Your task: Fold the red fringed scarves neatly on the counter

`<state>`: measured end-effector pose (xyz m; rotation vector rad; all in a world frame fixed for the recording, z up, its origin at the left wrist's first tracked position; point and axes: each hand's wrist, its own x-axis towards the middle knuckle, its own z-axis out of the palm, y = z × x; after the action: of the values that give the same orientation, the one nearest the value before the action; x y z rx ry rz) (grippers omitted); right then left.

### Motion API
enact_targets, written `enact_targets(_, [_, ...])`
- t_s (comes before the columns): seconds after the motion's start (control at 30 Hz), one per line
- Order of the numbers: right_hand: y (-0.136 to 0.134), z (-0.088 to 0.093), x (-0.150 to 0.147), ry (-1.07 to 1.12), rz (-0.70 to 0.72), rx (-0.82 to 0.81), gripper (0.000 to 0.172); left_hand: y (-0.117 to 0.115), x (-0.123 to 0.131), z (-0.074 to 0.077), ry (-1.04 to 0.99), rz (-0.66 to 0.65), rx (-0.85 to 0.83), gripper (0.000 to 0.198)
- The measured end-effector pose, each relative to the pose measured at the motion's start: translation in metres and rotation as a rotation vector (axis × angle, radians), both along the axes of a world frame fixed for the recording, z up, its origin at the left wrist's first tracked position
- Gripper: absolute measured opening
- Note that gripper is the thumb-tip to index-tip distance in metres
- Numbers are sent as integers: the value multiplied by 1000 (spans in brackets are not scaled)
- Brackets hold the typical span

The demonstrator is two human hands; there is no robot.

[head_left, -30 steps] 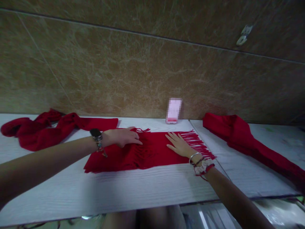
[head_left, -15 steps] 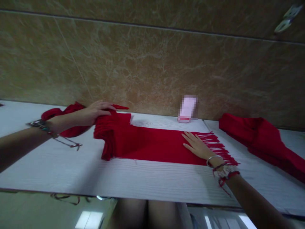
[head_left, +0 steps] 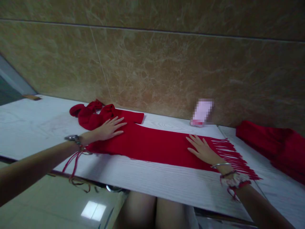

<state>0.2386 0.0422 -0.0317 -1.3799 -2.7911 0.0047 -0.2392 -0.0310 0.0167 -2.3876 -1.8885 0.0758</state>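
A red scarf (head_left: 154, 144) lies stretched across the white table, its fringed end to the right. On the scarf's left part rests my left hand (head_left: 111, 128), palm down with the fingers spread. My right hand (head_left: 202, 149) presses flat on the scarf just before the fringe, fingers apart. Behind my left hand is a crumpled red cloth (head_left: 88, 116), partly hidden by that hand. A flat red strip of cloth (head_left: 133, 116) reaches from it along the wall side.
A pink, blurred-out object (head_left: 202, 113) leans at the marbled wall (head_left: 152, 70). More red fabric (head_left: 271, 143) is heaped at the right. The white table (head_left: 147, 175) has its front edge close to my legs. A small brown block (head_left: 32, 97) sits at the far left corner.
The bunched left end of the scarf is now spread out flat. My left hand has come off the bunch onto the smoothed cloth. The view has shifted left.
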Motion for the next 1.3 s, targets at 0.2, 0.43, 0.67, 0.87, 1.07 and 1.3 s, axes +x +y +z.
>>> enact_targets(0.2, [-4, -2, 8, -29, -52, -21, 55, -7, 7, -21, 13, 52, -3, 48])
enact_targets(0.43, [-10, 12, -18, -11, -97, 1, 58, 13, 69, -5, 32, 2, 96, 49])
enact_targets(0.67, [-3, -4, 4, -94, -192, 9, 55, 13, 101, -25, 101, -61, -39, 50])
enact_targets(0.87, [5, -8, 34, -105, -204, 10, 56, 25, 108, -14, 91, -59, 24, 51])
enact_targets(1.07, [8, -8, 65, -105, -233, -26, 57, 24, 69, -12, -95, 39, 142, 52])
enact_targets(1.3, [7, 0, 19, 15, -44, 46, 57, -12, -1, -15, -391, 111, 32, 70])
